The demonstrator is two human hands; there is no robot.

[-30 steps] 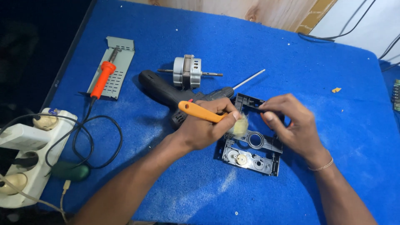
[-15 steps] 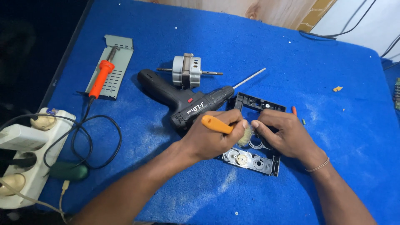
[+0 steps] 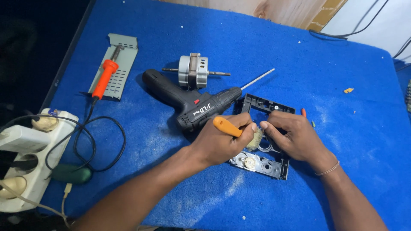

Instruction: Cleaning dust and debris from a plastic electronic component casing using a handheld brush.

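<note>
A: What's the left hand [image 3: 220, 143] doing rn?

B: Gripping a brush [image 3: 234, 129] by its orange handle, fingers closed round it. Pale bristles are pressing onto the black frame [image 3: 261, 164], approx. mid-frame, by a round ring

A: And the right hand [image 3: 295, 139]?

B: Lying over the frame's right half, pinning it flat; fingers are curling down on it, thumb tip is nearly meeting the left thumb. It's bracing rather than lifting

A: Where's the frame sitting w/ everything else?

B: On the blue mat [image 3: 299, 55]. A black drill [image 3: 195, 102] is lying just left of the frame, its bit pointing past the frame's top corner. A grey motor [image 3: 193, 71] w/ a shaft is lying beyond the drill. A soldering iron [image 3: 104, 79] is resting on a grey metal plate [image 3: 124, 64] well left of the frame, and a white power strip [image 3: 25, 158] w/ black cable is sitting further left still, at the mat's edge

A: Any tips for brushing well?

B: I'd say short light strokes, bristles angling into recesses, sweeping dust outward off the frame. The right hand's pressing should be firm so the frame isn't skidding on the mat, and its fingers should be clearing the bristle path
</note>
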